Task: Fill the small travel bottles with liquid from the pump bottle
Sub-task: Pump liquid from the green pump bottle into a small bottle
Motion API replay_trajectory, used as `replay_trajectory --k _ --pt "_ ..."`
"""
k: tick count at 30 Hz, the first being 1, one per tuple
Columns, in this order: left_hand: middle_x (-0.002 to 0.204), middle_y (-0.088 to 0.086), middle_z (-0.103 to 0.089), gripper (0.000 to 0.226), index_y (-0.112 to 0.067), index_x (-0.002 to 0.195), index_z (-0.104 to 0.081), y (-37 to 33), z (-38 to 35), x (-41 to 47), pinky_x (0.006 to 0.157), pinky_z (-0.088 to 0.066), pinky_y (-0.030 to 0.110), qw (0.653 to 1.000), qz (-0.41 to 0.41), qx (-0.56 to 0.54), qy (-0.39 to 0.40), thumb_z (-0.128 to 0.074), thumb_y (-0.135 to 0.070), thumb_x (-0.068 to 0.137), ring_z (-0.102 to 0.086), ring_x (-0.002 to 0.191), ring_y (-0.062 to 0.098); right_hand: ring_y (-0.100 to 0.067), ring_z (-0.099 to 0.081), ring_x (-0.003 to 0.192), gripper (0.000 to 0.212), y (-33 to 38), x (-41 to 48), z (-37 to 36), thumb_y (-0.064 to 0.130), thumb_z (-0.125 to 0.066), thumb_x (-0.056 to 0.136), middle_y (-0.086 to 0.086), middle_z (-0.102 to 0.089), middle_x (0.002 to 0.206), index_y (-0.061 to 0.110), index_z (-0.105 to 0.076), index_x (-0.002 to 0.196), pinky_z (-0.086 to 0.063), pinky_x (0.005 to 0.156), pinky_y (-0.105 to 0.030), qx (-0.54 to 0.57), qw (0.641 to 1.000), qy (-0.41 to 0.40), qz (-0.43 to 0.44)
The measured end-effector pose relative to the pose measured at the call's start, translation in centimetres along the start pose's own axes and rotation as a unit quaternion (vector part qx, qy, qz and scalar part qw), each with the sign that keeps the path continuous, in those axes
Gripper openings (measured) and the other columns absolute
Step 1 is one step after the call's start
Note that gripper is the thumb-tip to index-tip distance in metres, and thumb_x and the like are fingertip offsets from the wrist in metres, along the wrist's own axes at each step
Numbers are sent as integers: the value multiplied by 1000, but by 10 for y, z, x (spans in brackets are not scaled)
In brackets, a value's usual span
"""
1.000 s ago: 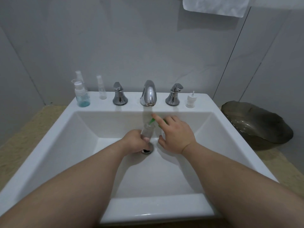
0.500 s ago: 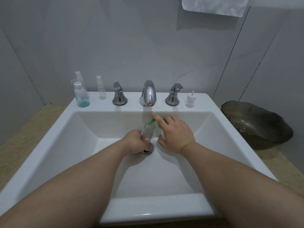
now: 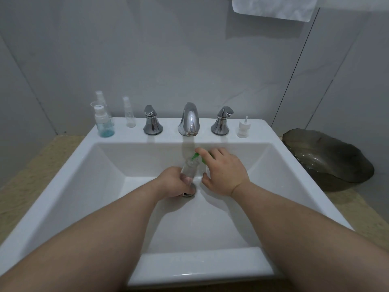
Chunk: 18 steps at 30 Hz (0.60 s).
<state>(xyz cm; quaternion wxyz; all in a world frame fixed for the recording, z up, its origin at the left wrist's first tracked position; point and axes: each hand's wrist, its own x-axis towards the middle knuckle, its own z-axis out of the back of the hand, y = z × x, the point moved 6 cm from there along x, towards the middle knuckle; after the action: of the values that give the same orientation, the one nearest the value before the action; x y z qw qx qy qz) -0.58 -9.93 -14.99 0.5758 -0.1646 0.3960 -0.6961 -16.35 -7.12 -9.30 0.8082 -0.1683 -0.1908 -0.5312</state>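
Travel btl (image 3: 189, 168) — clear, gripped in L hand (image 3: 171, 183) fingers | pump btl (image 3: 194, 156) — R hand (image 3: 226, 174) holds

One wide-angle view, worn on the person's head, looks forward and down into the white sink (image 3: 210, 268), squarely facing the faucet (image 3: 188, 120) and the grey wall (image 3: 189, 49) behind it. Both forearms enter from the bottom corners, large and close to the lens. The left hand (image 3: 172, 182) and right hand (image 3: 226, 172) meet near the frame's centre.
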Motion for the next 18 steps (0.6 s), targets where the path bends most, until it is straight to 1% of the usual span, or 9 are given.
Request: replay_trajectory --k 2,7,10,13,18 --pt "65 0 -55 27 -17 66 -54 1 0 0 64 -45 28 1000 0 -3 0 -81 -21 73 -52 62 18 -31 -60 94 80 0 0 0 33 -76 67 -3 -61 99 25 -46 141 -51 67 -39 1 1000 1 1" --pt "67 0 -55 26 -17 67 -55 -1 -1 -1 64 -45 29 1000 -7 0 0 -80 -20 75 -51 64 19 -32 -61 97 73 -1 0 -1 33 -75 68 -4 -63 102 22 -52 136 -52 68 -39 3 1000 4 -1" --pt "67 -1 -56 29 -18 67 -54 -4 0 -2 65 -45 28 1000 -7 6 0 -82 -19 76 -53 64 18 -32 -61 97 73 0 0 -1 32 -75 68 -4 -64 102 23 -48 135 -53 67 -41 9 1000 3 2" --pt "67 -2 -57 30 -19 67 -54 -4 0 -4 65 -45 27 1000 -2 3 3 -83 -19 75 -54 65 18 -32 -60 97 76 0 -1 0 33 -74 68 -5 -63 102 23 -47 139 -55 68 -42 11 1000 3 4" --pt "64 -2 -57 28 -19 64 -52 -5 3 -5 64 -46 29 1000 3 -12 -3 -81 -21 67 -54 61 19 -30 -58 90 87 0 -1 4 34 -76 68 -3 -60 95 23 -49 150 -50 64 -38 -1 1000 -8 5"
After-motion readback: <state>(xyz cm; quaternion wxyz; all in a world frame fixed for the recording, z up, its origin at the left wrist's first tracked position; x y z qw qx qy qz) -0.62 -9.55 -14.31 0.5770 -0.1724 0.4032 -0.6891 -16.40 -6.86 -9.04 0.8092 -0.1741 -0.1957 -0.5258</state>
